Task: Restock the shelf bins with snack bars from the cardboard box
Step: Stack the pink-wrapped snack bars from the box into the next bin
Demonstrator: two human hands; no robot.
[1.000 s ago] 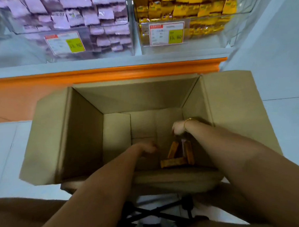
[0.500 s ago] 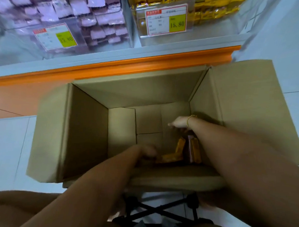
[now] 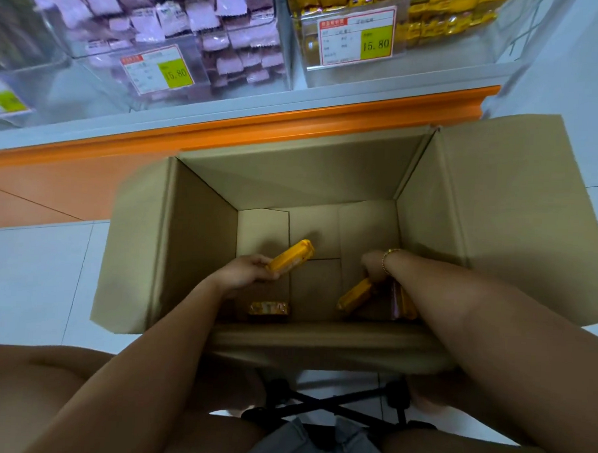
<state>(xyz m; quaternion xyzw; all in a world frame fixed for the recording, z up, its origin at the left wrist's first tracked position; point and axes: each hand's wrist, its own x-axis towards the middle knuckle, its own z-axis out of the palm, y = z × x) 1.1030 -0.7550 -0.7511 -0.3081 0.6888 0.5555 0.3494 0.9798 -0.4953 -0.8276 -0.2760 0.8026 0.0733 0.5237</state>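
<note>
Both of the person's arms reach down into the open cardboard box (image 3: 201, 242), which sits on a folding stand in front of the shelf. The left hand (image 3: 246, 270) has its grip closed around one end of a yellow snack bar (image 3: 291, 256), lifted clear of the box floor and angled up toward the far side. The right hand (image 3: 374, 267), with a gold bracelet (image 3: 388, 259) at the wrist, curls over a second yellow bar (image 3: 354, 295) near the right wall; its fingers are hidden, so whether that grip has closed on the bar cannot be told. More bars (image 3: 404, 304) stand against the near right corner, and one bar (image 3: 268, 308) lies flat on the near left of the floor.

The likeliest slip is on the left: the bar is pinched at one end only, so it may pivot and fall back while rising past the box rim. The right wrist is pressed close to the wall, and a hurried lift could catch the flap and rock the box on its stand. The clear bin of yellow packs (image 3: 446, 30) at the far right looks the matching target; the neighbouring bin of purple packs (image 3: 196, 26) is just beside it, so a misplaced drop is possible.
</note>
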